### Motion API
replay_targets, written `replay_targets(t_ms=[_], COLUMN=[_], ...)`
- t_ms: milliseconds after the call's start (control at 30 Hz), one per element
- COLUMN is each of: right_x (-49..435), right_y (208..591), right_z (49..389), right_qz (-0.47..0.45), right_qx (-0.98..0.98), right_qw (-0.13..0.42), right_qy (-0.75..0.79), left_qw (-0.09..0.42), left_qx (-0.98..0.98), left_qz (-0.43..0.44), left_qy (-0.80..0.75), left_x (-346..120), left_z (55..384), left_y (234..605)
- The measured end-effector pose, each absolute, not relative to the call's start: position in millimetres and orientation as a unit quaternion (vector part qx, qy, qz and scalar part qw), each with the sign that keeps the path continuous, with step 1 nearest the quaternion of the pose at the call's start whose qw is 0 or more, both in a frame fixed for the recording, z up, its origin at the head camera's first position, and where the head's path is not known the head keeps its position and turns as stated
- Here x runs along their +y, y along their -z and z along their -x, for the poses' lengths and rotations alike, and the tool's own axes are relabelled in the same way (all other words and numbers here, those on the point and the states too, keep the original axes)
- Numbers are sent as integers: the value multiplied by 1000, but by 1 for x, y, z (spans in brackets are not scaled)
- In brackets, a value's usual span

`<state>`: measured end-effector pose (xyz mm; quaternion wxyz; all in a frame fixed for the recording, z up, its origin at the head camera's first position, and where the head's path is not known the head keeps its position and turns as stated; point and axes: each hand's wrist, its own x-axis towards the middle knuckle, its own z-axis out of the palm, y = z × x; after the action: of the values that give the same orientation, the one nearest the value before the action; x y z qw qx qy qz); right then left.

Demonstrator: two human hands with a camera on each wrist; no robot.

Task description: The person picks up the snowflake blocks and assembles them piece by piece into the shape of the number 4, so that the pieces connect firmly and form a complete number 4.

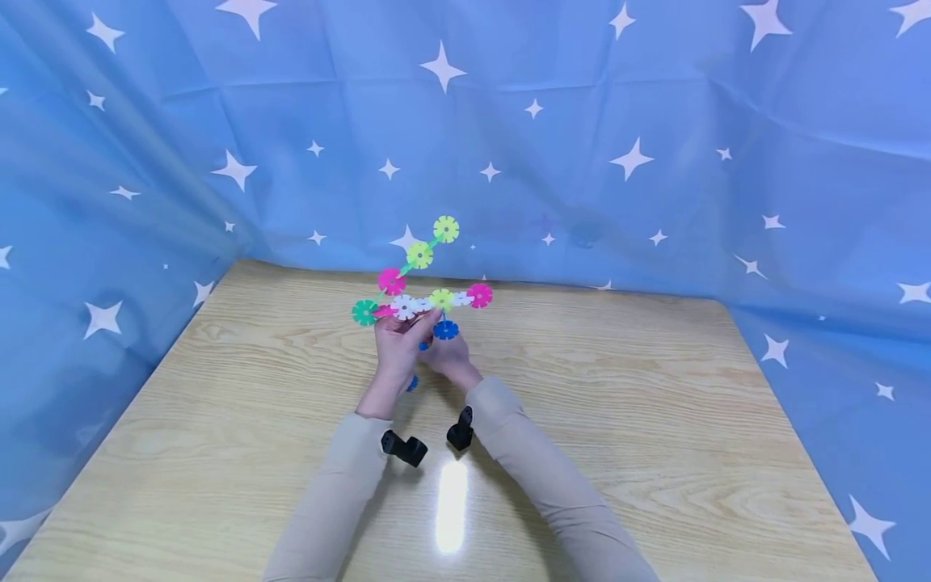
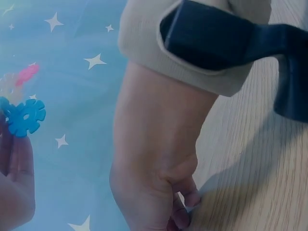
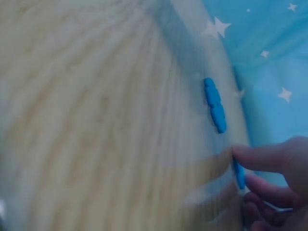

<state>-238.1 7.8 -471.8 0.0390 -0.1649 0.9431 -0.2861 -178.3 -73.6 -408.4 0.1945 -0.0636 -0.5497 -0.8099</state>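
In the head view, a branching chain of notched plastic discs (image 1: 405, 307) in pink, white, yellow and green is held up over the table. My left hand (image 1: 397, 352) grips this chain near its middle, the thumb pointing toward a yellow disc (image 1: 440, 300). A blue disc (image 1: 446, 330) hangs below that yellow one. Close beside, my right hand (image 1: 449, 354) is partly hidden by the left hand and discs. The right wrist view has the right thumb and a finger pinching a blue disc (image 3: 239, 174), seen edge-on. Another blue disc (image 3: 215, 106) shows above it.
A wooden table (image 1: 618, 404) lies under both arms, with a bright light reflection near its front. Blue star-patterned cloth (image 1: 553, 178) hangs behind and at the sides. Black camera mounts (image 1: 404, 449) sit on both wrists, close together.
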Motion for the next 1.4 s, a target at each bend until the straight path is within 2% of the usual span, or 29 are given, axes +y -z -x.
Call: replay_targets(t_ms=[200, 300, 367, 600, 767, 1000, 1067, 1233, 1400], right_x=[10, 15, 20, 54, 82, 113, 118, 125, 123], right_y=[467, 468, 469, 457, 436, 398, 386, 361, 347], right_z=[239, 237, 237, 229, 222, 217, 215, 207, 200], right_qz=[137, 79, 54, 78, 89, 57, 60, 109, 160], right_qx=[950, 933, 917, 862, 831, 798, 786, 761, 756], right_qw=[89, 109, 102, 40, 1, -34, -61, -132, -167], right_qy=[267, 334, 382, 499, 549, 600, 613, 626, 613], left_qw=[197, 198, 200, 199, 204, 207, 206, 205, 209], left_qx=[-556, -554, -550, -533, -536, -543, -549, -566, -582], left_qz=[64, 62, 63, 58, 56, 61, 62, 66, 75], left_qy=[805, 806, 809, 820, 817, 812, 808, 796, 782], left_x=[-73, -73, -73, -72, -72, -70, -70, -68, -64], left_z=[178, 178, 178, 179, 181, 181, 181, 180, 180], left_y=[408, 408, 409, 411, 415, 417, 417, 417, 417])
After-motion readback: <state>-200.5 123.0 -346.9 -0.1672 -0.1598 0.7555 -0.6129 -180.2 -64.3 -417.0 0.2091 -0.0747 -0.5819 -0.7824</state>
